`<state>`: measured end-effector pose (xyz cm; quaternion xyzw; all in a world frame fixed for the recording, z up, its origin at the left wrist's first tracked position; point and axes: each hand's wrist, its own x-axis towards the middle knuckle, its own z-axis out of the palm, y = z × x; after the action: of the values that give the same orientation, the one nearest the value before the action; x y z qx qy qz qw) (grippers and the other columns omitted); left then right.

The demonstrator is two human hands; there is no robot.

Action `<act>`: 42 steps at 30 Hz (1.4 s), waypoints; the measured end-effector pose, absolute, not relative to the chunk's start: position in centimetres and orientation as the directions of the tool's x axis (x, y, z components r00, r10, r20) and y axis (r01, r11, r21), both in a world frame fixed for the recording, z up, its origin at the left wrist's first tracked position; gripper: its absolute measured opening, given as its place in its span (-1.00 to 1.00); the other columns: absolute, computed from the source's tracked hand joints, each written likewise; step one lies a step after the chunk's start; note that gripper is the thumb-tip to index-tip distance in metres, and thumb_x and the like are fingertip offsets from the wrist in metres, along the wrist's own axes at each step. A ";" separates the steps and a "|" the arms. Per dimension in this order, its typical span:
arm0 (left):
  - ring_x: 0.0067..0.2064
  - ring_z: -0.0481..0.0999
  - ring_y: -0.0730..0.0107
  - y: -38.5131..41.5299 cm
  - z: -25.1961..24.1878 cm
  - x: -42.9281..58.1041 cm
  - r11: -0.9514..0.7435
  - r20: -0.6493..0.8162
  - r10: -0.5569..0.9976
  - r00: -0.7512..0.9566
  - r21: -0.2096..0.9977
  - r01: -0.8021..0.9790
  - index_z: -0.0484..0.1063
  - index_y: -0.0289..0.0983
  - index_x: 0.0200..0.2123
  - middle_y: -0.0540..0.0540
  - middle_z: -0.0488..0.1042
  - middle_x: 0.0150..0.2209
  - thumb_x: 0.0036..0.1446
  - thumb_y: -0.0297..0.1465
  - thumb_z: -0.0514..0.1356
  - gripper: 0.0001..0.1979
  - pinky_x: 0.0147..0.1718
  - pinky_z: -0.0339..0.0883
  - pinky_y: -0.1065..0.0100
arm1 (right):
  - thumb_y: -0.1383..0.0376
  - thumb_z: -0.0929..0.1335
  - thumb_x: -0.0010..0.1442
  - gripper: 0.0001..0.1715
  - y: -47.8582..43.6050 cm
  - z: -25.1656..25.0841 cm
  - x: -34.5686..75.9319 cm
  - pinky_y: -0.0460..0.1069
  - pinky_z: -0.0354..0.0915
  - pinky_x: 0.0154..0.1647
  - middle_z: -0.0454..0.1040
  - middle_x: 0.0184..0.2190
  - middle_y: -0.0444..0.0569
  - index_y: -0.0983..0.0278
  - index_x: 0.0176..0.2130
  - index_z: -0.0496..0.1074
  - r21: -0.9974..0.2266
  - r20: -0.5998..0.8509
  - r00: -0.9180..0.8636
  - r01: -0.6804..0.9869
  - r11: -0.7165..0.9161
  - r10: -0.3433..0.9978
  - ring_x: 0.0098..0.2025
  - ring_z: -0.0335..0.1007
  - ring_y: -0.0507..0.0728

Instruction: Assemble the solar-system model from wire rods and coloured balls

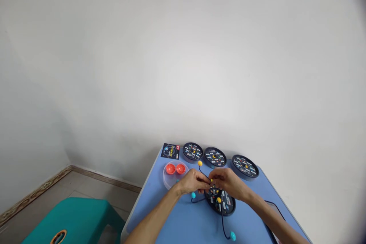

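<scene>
The fingertips of the left hand (196, 181) and right hand (225, 181) nearly meet, curled in and pinching the middle of a wire toy (223, 223); exactly which piece each grips is too small to tell. A tiny yellow bead (211, 180) shows between them. The toy's black wires spread out from there above a round black disc (228, 206), with a yellow ball (199, 163) at the tip of one, a teal ball (193, 195) to the left and another teal ball (232, 236) at the near end. Beyond the left hand, a clear dish (170, 181) holds two red half-shells (180, 168), with a dark printed card (170, 151) behind it. Three more black discs (215, 156) line the back of the blue table (185, 225), close to the white wall (183, 65). A flat dark-edged thing lies partly under the right forearm. A teal stool (71, 217) stands to the left.
</scene>
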<state>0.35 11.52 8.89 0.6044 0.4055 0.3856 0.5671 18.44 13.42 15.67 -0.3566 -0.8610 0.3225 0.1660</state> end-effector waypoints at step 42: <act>-0.55 0.36 0.43 11.6 8.0 1.1 0.010 0.018 0.937 0.349 0.997 -0.080 0.55 -0.33 -0.56 -0.05 0.46 -0.56 -0.34 0.01 0.44 -0.51 -0.42 0.33 0.23 | 0.65 0.23 0.01 -0.59 12.2 16.2 17.0 -0.04 -0.02 -0.51 0.53 -0.40 0.00 0.27 -0.37 0.54 0.084 -0.079 -0.789 0.604 0.793 0.610 -0.45 0.40 0.07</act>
<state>1.12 11.58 8.01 0.5614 0.3817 0.4239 0.5995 16.97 12.19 16.25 -0.3210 -0.9453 -0.0271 -0.0508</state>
